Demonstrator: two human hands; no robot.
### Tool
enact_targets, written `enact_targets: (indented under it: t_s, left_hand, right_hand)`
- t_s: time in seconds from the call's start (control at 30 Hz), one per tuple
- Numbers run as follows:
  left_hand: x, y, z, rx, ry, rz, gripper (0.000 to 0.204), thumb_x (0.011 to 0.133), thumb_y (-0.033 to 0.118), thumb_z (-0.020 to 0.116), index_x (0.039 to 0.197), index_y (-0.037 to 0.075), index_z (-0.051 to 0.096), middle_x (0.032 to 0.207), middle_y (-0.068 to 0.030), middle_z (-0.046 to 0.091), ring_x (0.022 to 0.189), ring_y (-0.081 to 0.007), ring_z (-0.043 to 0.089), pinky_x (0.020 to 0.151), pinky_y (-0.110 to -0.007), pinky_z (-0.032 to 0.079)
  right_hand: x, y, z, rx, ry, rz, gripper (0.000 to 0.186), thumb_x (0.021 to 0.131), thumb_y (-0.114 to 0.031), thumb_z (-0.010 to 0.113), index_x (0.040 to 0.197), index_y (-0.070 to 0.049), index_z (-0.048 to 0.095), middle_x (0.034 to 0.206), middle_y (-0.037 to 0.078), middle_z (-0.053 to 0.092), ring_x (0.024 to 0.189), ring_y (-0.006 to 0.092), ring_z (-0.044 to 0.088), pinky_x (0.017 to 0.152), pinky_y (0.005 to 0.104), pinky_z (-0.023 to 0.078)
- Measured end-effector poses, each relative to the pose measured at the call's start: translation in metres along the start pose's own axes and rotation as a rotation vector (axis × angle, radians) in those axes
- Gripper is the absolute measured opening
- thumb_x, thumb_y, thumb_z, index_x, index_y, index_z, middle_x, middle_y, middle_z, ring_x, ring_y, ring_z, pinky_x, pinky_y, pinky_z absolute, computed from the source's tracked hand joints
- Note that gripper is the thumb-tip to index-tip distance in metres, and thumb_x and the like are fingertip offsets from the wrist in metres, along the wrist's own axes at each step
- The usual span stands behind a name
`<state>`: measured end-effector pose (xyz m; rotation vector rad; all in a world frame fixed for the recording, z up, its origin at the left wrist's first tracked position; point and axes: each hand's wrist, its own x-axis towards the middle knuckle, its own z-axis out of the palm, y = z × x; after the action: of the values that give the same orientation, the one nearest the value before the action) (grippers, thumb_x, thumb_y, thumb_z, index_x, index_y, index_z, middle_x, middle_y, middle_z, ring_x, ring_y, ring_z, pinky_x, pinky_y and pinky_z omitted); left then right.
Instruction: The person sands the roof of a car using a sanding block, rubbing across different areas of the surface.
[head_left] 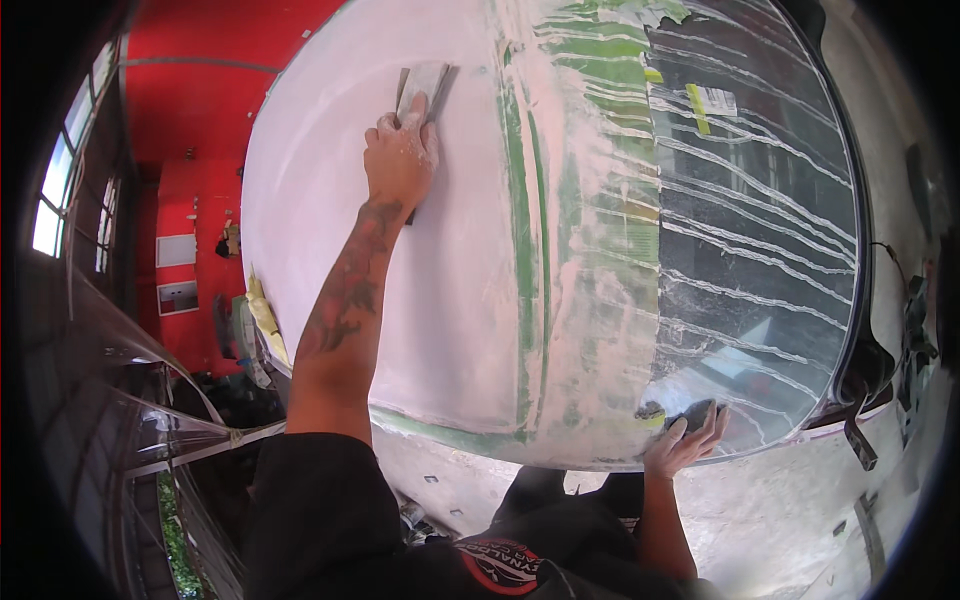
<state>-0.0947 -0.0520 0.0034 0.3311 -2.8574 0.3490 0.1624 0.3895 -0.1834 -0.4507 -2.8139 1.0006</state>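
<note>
A pale pinkish-white, dusty car panel (460, 300) spreads in front of me. My left hand (400, 155) reaches across it with fingers closed around a long, flat sanding block (428, 78), which lies against the surface. Green masking tape (515, 160), smeared with pale residue, borders the panel on its right. Beyond it is dark glass (760, 230) streaked with white drips. My right hand (688, 445) is at the near edge of the glass, fingers curled around a dark grey pad (700, 412). The pad's exact kind is hard to make out.
A red wall (200, 90) and windows (60, 180) stand at the left. Clear plastic sheeting (150, 340) hangs at lower left. Crumpled yellowish material (262, 315) clings to the panel's left edge. A black trim piece (865, 370) sticks out at the right. The pale floor (780, 520) is stained.
</note>
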Motion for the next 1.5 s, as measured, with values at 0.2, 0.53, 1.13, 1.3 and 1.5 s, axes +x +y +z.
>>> enact_targets:
  t_s: [0.2, 0.53, 1.13, 1.3, 1.5]
  left_hand:
    - [-0.01, 0.026, -0.004, -0.086, -0.105, -0.066, 0.05, 0.094, 0.026, 0.061, 0.143, 0.018, 0.05, 0.121, -0.0288, 0.057, 0.109, -0.045, 0.053, 0.091, -0.049, 0.047]
    - [0.063, -0.078, 0.009, -0.201, 0.005, -0.042, 0.046, 0.09, 0.016, 0.064, 0.136, 0.016, 0.058, 0.113, -0.0291, 0.062, 0.091, -0.0471, 0.062, 0.084, -0.049, 0.052]
    - [0.002, -0.057, 0.006, -0.189, 0.032, -0.056, 0.044, 0.093, 0.014, 0.061, 0.136, 0.009, 0.056, 0.121, -0.0236, 0.06, 0.101, -0.0391, 0.057, 0.088, -0.048, 0.044]
    - [-0.18, 0.052, -0.05, -0.201, -0.082, 0.002, 0.061, 0.079, 0.002, 0.069, 0.138, 0.017, 0.058, 0.132, -0.0255, 0.05, 0.102, -0.0373, 0.05, 0.095, -0.045, 0.039]
    - [-0.167, 0.024, -0.042, -0.204, -0.013, 0.05, 0.058, 0.081, 0.004, 0.07, 0.138, 0.011, 0.056, 0.127, -0.0268, 0.052, 0.101, -0.0378, 0.05, 0.092, -0.043, 0.04]
  right_hand:
    - [0.002, 0.003, -0.002, -0.018, -0.018, 0.01, 0.065, 0.101, -0.053, 0.036, 0.141, -0.002, 0.045, 0.148, 0.023, 0.037, 0.139, 0.0381, 0.033, 0.112, 0.0513, 0.021]
    - [-0.001, -0.003, 0.004, 0.026, -0.018, -0.042, 0.061, 0.101, -0.046, 0.038, 0.14, 0.002, 0.044, 0.147, 0.027, 0.036, 0.138, 0.0412, 0.034, 0.111, 0.0529, 0.024]
    - [0.0, 0.002, 0.003, 0.0, -0.023, -0.026, 0.063, 0.102, -0.047, 0.036, 0.138, 0.004, 0.045, 0.146, 0.027, 0.037, 0.137, 0.0416, 0.034, 0.11, 0.053, 0.025]
    - [0.004, -0.001, -0.005, -0.05, -0.017, -0.028, 0.064, 0.102, -0.049, 0.035, 0.139, 0.003, 0.044, 0.146, 0.027, 0.036, 0.138, 0.0413, 0.034, 0.11, 0.0533, 0.025]
    - [-0.001, 0.007, 0.002, -0.049, -0.022, -0.026, 0.065, 0.101, -0.05, 0.035, 0.139, 0.003, 0.044, 0.147, 0.025, 0.036, 0.138, 0.0412, 0.034, 0.109, 0.0538, 0.025]
